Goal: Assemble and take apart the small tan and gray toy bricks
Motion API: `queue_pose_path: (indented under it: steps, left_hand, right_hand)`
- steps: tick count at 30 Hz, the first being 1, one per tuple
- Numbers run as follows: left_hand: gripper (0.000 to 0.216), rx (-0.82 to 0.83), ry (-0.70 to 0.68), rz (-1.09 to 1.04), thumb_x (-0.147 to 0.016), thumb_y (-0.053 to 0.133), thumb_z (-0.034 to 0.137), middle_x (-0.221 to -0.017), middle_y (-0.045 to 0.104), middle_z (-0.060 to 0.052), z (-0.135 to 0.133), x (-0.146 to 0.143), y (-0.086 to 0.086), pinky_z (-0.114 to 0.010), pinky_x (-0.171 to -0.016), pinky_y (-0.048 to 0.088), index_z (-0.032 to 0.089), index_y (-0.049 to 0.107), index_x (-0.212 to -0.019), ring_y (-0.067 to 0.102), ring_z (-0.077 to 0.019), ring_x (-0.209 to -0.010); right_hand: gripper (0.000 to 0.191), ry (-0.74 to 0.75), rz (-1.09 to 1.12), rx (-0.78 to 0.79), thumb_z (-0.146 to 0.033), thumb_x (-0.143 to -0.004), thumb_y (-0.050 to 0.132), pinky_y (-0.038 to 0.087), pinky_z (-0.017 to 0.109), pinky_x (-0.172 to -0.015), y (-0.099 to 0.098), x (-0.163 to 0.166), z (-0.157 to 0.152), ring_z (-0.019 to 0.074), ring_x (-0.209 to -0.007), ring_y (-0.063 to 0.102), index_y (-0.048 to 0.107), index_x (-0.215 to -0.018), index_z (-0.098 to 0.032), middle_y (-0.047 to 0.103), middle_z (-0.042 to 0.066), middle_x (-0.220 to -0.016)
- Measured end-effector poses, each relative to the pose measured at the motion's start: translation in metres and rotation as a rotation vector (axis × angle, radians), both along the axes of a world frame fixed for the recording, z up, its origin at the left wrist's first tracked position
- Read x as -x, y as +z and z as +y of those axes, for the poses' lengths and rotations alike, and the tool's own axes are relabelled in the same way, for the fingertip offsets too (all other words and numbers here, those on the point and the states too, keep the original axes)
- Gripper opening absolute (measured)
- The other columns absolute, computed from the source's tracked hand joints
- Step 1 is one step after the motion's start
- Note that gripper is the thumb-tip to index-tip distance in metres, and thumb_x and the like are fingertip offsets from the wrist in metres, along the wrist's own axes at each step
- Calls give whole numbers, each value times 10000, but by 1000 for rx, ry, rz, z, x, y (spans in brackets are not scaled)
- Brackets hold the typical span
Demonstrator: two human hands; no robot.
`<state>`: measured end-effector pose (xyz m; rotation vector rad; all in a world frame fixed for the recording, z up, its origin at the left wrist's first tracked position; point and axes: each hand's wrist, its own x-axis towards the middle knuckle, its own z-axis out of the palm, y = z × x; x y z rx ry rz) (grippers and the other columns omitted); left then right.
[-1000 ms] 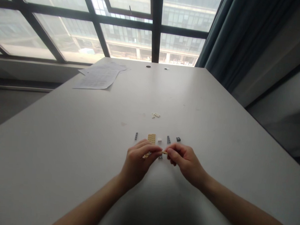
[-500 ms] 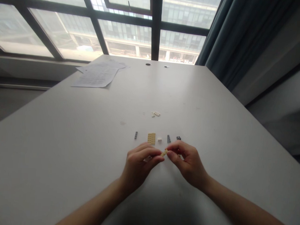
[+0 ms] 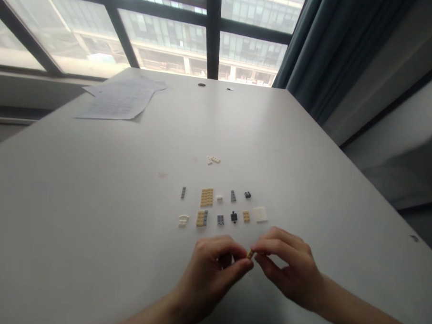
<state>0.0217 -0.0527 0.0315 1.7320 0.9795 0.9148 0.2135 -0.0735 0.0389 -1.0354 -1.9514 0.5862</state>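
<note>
Brick: tan, between fingertips, nearer than the rows
Left hand: clamped on it
Right hand: fingertips beside it, cannot tell if clamped
Near row: newly uncovered, seemingly within reach

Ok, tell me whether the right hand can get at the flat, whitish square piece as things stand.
Probably yes: the flat, whitish square piece lies just beyond the right hand, with nothing visible between them, though its fingertips are at the small tan plastic piece.

Office-like: white desk, printed papers (window behind).
</note>
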Motion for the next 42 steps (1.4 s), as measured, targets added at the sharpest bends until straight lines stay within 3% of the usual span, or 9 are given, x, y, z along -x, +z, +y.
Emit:
queue_pose_path:
  steps: [4,12,15,18,20,22,28,42]
  left_hand:
    - [151,95,-4,-2,-752,678,227,-517,582,6,-1,-3,-2,-194,-420,344,175,671,-611,432,-88,-454]
    - [170,60,-44,64,-809,628,231,-547,583,8,0,-4,-4,-201,-445,361,182,663,-650,477,-100,-489]
    - [152,-132,-83,152,-869,570,227,-665,634,-13,7,0,-2,-225,-544,443,193,669,-759,554,-123,-592]
    - [129,-502,-44,372,-874,579,262,-898,682,-70,21,3,-4,-355,-755,488,197,669,-938,604,-214,-844]
    - [222,-726,-4,547,-862,597,300,-1070,666,-111,31,2,-9,-474,-886,441,189,653,-1045,568,-299,-1034]
    - [307,-828,12,676,-862,596,340,-1209,616,-134,39,0,-16,-549,-991,356,178,631,-1121,493,-350,-1180]
    - [412,-857,-58,778,-877,556,444,-1331,546,-108,42,-4,-33,-560,-1115,197,208,589,-1212,387,-341,-1311]
    - [394,-836,-56,739,-875,556,452,-1314,571,-101,45,-2,-40,-559,-1127,179,225,610,-1192,412,-338,-1300]
  right_hand:
    - [396,44,-118,-85,-107,-790,639,517,328,-682,-5,-3,-2,191,-745,620,591,-1150,-266,683,51,-863]
    - [236,59,-143,-94,-179,-831,648,505,314,-686,-5,-1,7,183,-744,607,640,-1054,-256,683,39,-822]
    - [215,53,-149,-89,-207,-811,681,506,321,-721,-5,-9,18,189,-786,604,649,-1018,-252,674,40,-845]
    - [221,-71,-157,-25,-236,-781,712,502,359,-787,-13,-21,39,217,-882,596,662,-996,-251,662,56,-922]
    - [212,-162,-205,70,-204,-746,728,485,388,-841,-20,-27,54,230,-939,580,676,-948,-244,650,56,-961]
    - [222,-171,-258,120,-184,-713,740,459,412,-892,-28,-30,64,237,-977,561,684,-922,-234,641,57,-996]
    - [238,-149,-298,141,-249,-726,746,417,436,-926,-39,-27,65,251,-1022,523,680,-954,-229,623,71,-1062]
    - [198,-132,-319,180,-264,-794,692,403,418,-910,-40,-28,64,245,-1023,517,682,-990,-236,628,66,-1074]
